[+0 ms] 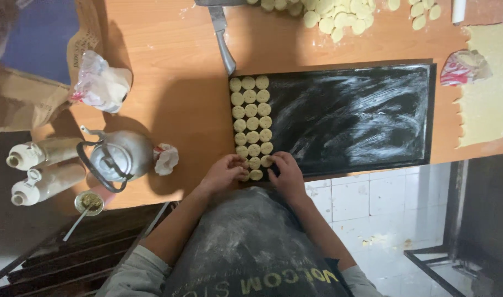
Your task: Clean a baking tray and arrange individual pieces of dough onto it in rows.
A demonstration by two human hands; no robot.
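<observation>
The black baking tray point(361, 118), floured and mostly bare, sits on the wooden table point(174, 88) w/ three neat columns of small round dough discs point(251, 122) along its left edge (more loose ones heaped at the table's far side). Both hands work the near end of those rows: left hand point(223, 172) and right hand point(285, 171) each curl fingertips onto a disc, pinching lightly, not clenched. The discs look soft, light, easily dented, prob. best taken by the rim w/ fingertips.
</observation>
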